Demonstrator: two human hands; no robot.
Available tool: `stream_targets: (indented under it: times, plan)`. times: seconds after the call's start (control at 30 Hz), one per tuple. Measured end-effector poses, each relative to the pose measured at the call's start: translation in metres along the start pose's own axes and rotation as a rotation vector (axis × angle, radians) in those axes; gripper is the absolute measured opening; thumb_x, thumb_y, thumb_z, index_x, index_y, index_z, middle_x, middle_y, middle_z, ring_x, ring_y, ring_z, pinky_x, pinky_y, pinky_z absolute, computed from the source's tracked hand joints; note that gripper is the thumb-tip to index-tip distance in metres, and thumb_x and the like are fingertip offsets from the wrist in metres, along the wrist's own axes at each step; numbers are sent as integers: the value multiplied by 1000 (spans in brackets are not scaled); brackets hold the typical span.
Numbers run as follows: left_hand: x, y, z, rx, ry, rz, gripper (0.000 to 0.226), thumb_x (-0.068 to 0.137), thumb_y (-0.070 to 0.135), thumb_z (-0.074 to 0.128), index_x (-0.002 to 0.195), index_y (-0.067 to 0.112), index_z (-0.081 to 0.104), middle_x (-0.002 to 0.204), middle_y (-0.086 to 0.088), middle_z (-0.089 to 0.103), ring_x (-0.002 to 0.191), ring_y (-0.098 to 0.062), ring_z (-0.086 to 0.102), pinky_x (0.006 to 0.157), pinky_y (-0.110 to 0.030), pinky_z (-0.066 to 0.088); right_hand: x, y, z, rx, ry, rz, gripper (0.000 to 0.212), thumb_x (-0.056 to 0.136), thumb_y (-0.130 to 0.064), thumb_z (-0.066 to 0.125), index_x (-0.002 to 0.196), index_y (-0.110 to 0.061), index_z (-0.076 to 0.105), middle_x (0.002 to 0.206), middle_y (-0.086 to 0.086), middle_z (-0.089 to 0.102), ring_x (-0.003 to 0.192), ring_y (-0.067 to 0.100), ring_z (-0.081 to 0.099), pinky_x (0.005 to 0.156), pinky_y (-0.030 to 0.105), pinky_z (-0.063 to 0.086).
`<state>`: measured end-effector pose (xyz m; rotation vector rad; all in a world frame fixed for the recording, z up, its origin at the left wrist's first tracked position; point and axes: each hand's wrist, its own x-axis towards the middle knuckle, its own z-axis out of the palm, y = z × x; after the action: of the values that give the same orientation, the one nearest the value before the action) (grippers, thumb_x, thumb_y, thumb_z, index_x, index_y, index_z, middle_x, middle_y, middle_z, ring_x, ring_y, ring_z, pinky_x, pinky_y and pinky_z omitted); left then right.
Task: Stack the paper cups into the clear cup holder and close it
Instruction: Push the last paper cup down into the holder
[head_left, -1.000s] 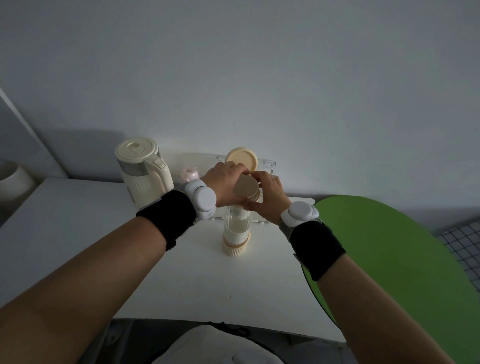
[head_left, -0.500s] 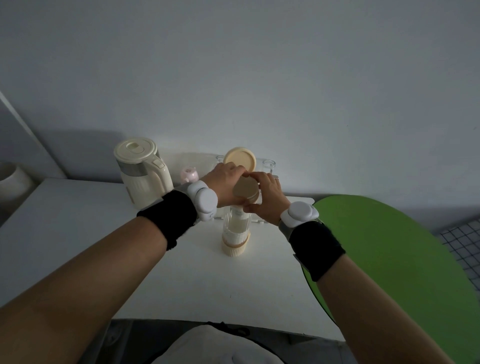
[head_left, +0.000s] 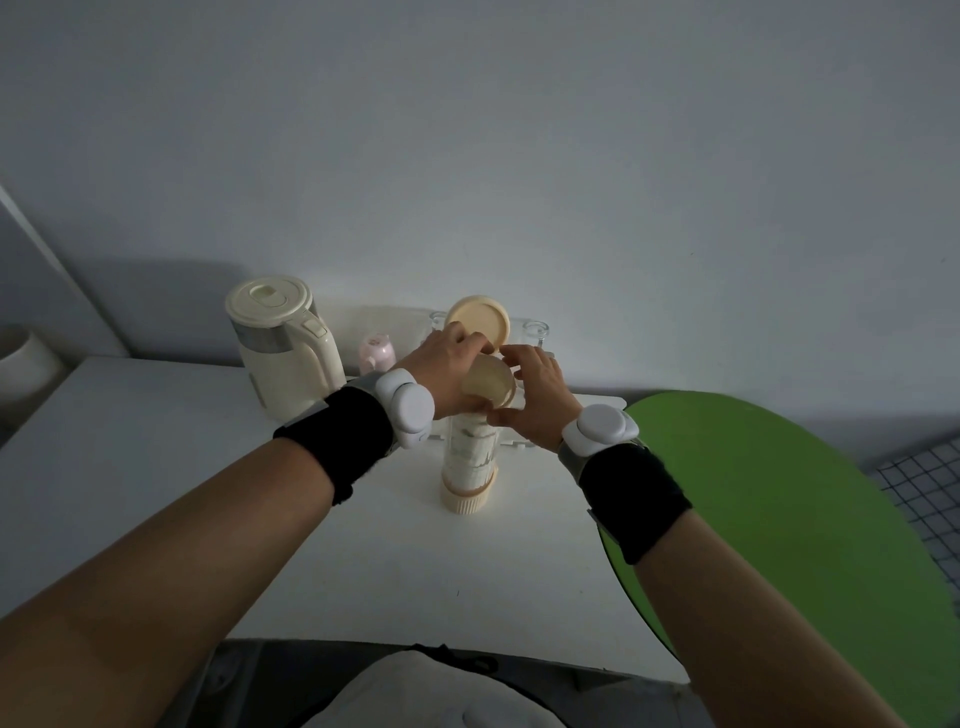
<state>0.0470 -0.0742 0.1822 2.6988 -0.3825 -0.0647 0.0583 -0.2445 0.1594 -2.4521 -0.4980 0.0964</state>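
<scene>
The clear cup holder (head_left: 466, 457) stands upright on the white table (head_left: 415, 561), on a ribbed beige base. A stack of white paper cups shows through its wall. A round beige lid (head_left: 488, 385) sits tilted at the holder's top. My left hand (head_left: 448, 370) grips the lid from the left, with its fingers curled over the far rim. My right hand (head_left: 537, 395) pinches the lid from the right, thumb low and fingers high. The holder's mouth is hidden by both hands.
A cream electric kettle (head_left: 283, 348) stands at the back left, with a small pink object (head_left: 377, 353) beside it. Behind my hands are a second beige round lid (head_left: 480, 321) and a small clear glass (head_left: 536, 332). A green round surface (head_left: 779, 519) adjoins the table's right edge.
The lid has come down slightly and tilts more toward me. Both hands stay on it at the holder's top. The holder has not moved.
</scene>
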Motion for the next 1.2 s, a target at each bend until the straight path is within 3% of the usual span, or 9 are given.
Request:
stream_targets:
  times: [0.27,0.4,0.6,0.8,1.03,1.2]
  plan:
    - [0,-5,1,29,-6,-3,73,69,42,79,130,18,47,130,-10,43,116,-31,43,99,-43,39,0,-2,1,-43,-1,-7,86,66,-32,83,139,-18,39,133,5,43,122,26,38,103,43,39]
    - [-1,-8,1,38,-8,20,75,64,49,80,126,20,51,126,-9,46,113,-32,47,97,-48,42,-1,-3,0,-55,-17,1,87,67,-31,83,140,-20,38,135,6,41,125,26,35,104,40,37]
    - [-3,-10,-1,38,-11,36,72,67,47,79,127,17,50,127,-9,45,113,-32,46,98,-46,42,-1,-5,-1,-86,-31,19,85,69,-30,82,141,-20,36,137,5,38,128,25,32,103,35,32]
    - [-7,-10,0,25,7,14,65,73,43,76,127,16,50,131,-9,44,118,-31,44,102,-43,38,-2,-7,-2,-92,-45,36,82,71,-31,81,140,-20,37,137,5,38,128,25,32,105,38,34]
    - [-11,-15,2,-32,-4,-2,29,81,37,71,105,22,66,123,-7,47,113,-26,49,101,-42,40,-7,-7,-6,-116,-45,-2,43,78,-35,74,117,-24,61,127,2,44,122,23,32,103,33,33]
    - [-7,-12,2,-44,44,-31,23,95,20,51,116,13,60,127,-12,48,114,-30,51,97,-36,38,1,-21,-15,-170,21,-58,22,91,-26,59,109,-16,67,118,5,59,115,23,48,96,32,38]
